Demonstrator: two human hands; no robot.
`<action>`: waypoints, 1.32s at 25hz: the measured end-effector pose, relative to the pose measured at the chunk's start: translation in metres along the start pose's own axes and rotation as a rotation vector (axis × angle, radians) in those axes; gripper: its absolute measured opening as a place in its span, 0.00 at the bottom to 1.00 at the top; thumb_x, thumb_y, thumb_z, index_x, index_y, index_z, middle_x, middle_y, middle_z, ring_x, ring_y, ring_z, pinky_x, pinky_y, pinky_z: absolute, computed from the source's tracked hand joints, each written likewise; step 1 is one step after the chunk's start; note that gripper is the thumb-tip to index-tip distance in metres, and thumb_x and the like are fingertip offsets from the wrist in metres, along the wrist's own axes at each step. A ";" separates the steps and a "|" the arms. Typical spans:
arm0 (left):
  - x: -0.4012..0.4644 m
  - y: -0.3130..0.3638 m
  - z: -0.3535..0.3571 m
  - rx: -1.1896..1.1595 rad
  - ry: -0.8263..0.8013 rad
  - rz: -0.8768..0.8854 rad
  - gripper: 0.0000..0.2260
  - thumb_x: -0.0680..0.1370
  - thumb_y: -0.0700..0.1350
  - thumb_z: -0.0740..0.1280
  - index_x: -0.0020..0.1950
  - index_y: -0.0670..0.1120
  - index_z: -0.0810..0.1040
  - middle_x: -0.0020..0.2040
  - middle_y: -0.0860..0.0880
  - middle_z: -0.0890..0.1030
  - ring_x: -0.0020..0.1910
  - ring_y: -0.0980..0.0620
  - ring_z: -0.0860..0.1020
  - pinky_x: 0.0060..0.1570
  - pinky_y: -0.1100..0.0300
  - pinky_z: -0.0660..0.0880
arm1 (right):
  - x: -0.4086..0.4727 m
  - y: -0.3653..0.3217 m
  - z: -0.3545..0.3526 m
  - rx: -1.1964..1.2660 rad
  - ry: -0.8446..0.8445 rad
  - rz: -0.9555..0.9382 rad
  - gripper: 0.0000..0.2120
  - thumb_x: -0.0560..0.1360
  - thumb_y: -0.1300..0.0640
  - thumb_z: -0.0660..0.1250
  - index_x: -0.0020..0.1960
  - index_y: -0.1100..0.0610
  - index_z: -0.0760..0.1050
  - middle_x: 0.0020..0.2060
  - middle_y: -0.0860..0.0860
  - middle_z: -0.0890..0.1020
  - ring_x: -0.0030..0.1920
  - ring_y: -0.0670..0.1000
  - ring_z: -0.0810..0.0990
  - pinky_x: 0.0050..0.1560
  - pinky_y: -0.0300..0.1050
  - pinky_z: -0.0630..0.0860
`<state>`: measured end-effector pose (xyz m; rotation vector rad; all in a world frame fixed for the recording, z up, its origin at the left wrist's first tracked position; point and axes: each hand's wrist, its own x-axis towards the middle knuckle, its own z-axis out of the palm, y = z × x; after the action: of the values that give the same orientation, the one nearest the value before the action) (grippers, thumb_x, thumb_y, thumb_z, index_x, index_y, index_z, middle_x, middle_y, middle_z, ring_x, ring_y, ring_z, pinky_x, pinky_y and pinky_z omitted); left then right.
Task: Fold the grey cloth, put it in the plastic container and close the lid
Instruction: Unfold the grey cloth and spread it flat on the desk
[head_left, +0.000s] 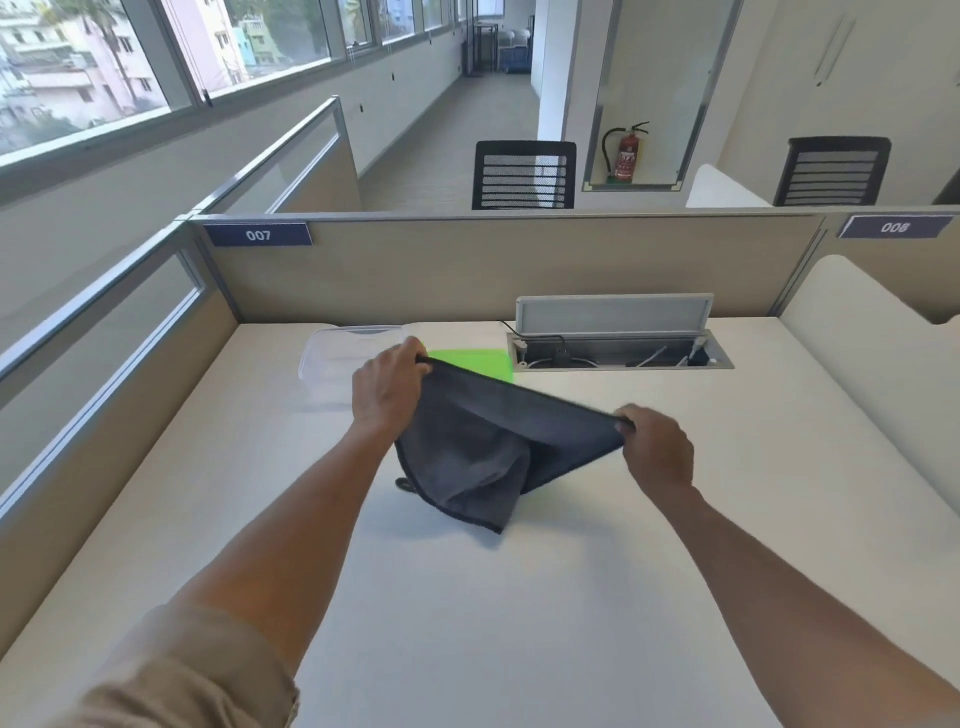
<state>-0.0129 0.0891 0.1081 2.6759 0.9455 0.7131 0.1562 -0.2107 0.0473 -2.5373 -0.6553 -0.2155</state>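
Cloth stretched between both hands above the desk

Nearest to me a rolled beige sleeve (171, 670) covers my left upper arm, and both bare forearms reach forward over the pale desk (519, 623). My left hand (387, 387) pinches one top corner of the grey cloth (498, 447), fingers pressed together on the hem; my right hand (657, 449) pinches the other corner the same way. The top edge is pulled taut between them, and that edge is the cloth's long axis as I see it: it runs from far left down to near right, the left end higher and farther from me. Below that edge the cloth hangs in loose folds, its lowest rounded part resting on the desk near the middle, with a dark stitched border along the bottom. A small dark tab shows at the cloth's lower left, by my left wrist; I cannot tell what it is.

Beyond my left hand sits the clear plastic container (332, 364), open, near the back left of the desk. Just right of it the bright green lid (478, 362) lies flat on the surface, partly hidden behind the cloth's edge. Farther right, a cable tray (618, 356) is set into the desk with its grey flap standing up and plugs inside.

A beige partition (467, 270) closes the back of the desk, bearing labels 007 and 008. Past it stand two black mesh chairs (523, 174), a red fire extinguisher (626, 156) in a wall recess, a long corridor, and windows (104, 67) along the left.
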 end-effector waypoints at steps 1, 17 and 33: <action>0.007 0.002 -0.008 -0.014 0.037 -0.019 0.04 0.79 0.49 0.66 0.51 0.50 0.76 0.48 0.46 0.83 0.45 0.39 0.80 0.39 0.54 0.66 | 0.014 -0.010 -0.009 0.005 0.044 -0.015 0.05 0.75 0.59 0.64 0.47 0.51 0.78 0.41 0.51 0.82 0.41 0.59 0.79 0.37 0.46 0.72; 0.005 0.002 -0.094 -0.348 0.498 0.005 0.04 0.75 0.45 0.70 0.48 0.53 0.80 0.44 0.55 0.84 0.40 0.52 0.78 0.39 0.61 0.69 | 0.035 -0.069 -0.096 0.184 0.516 -0.178 0.15 0.73 0.66 0.66 0.54 0.51 0.81 0.48 0.51 0.85 0.47 0.56 0.80 0.41 0.44 0.73; -0.170 -0.128 -0.007 -0.414 -0.224 -0.149 0.15 0.71 0.37 0.76 0.41 0.60 0.83 0.41 0.63 0.85 0.40 0.59 0.82 0.42 0.68 0.75 | -0.152 0.031 0.011 0.349 -0.275 0.135 0.15 0.73 0.62 0.71 0.43 0.40 0.78 0.30 0.39 0.81 0.30 0.45 0.79 0.35 0.44 0.76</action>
<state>-0.1994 0.0794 0.0059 2.2414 0.8240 0.4989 0.0393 -0.2910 -0.0167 -2.2761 -0.5631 0.2774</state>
